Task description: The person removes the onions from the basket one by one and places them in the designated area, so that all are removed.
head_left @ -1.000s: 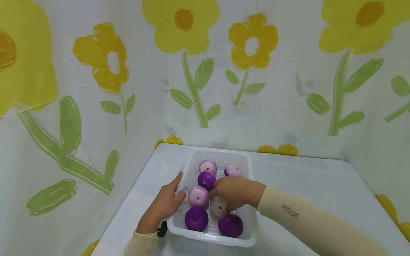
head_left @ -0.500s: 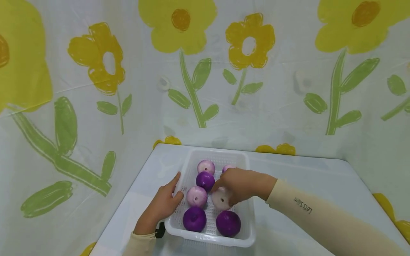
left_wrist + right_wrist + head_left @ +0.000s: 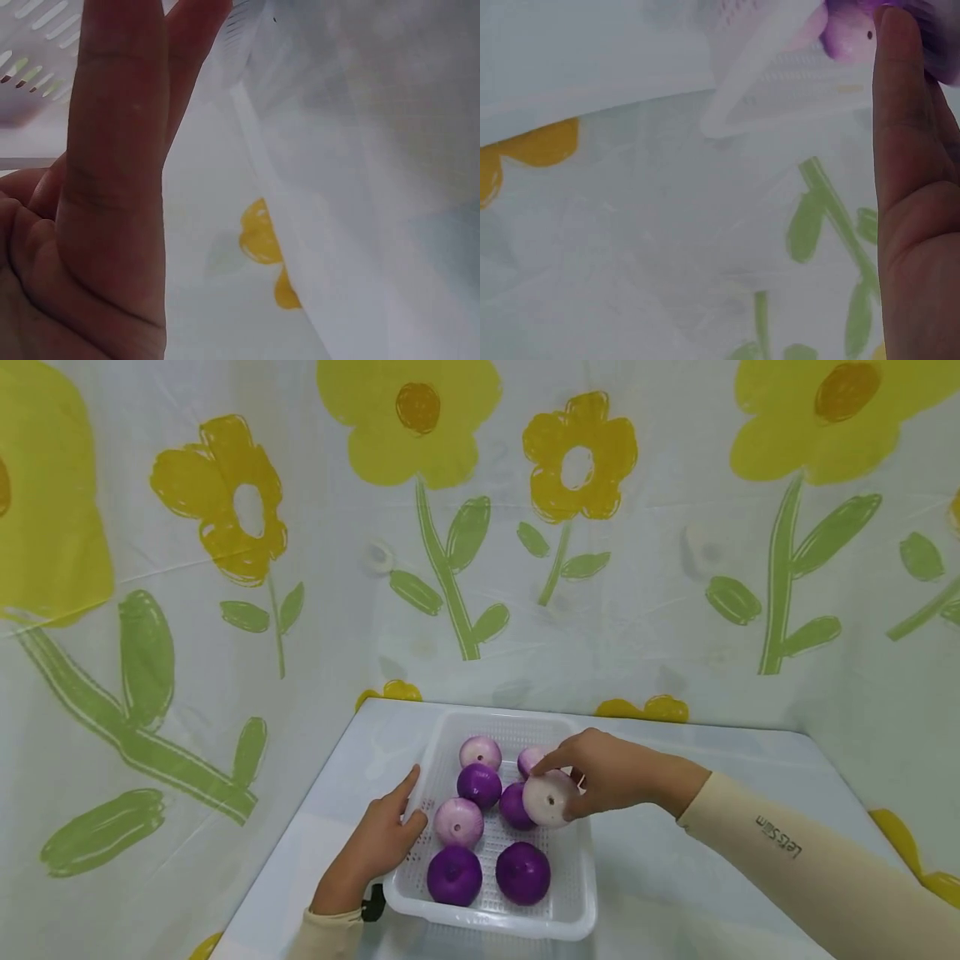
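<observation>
My right hand [image 3: 617, 770] grips a pale onion [image 3: 550, 800] with a small dark spot on it, fingers and thumb on opposite sides. This onion is raised over the right side of a white plastic basket [image 3: 491, 925]. A purple onion [image 3: 516, 807] is partly hidden behind it. At the basket's left rim is my left hand [image 3: 384, 833], index finger straight and thumb apart, holding nothing. In the right wrist view, the right hand [image 3: 919, 172] and part of an onion [image 3: 941, 41] show at the edge.
Two purple onions [image 3: 454, 876] sit in the basket's near end. Farther back lie a pinkish onion [image 3: 459, 822], a purple onion [image 3: 479, 786] and two pale ones [image 3: 480, 752]. The basket stands on a white table [image 3: 712, 827], with a flower-patterned curtain [image 3: 645, 635] behind.
My right hand has lifted the pale onion up and to the right, exposing a purple onion. The near right purple onion has shifted slightly left. My left hand has stayed by the rim.
</observation>
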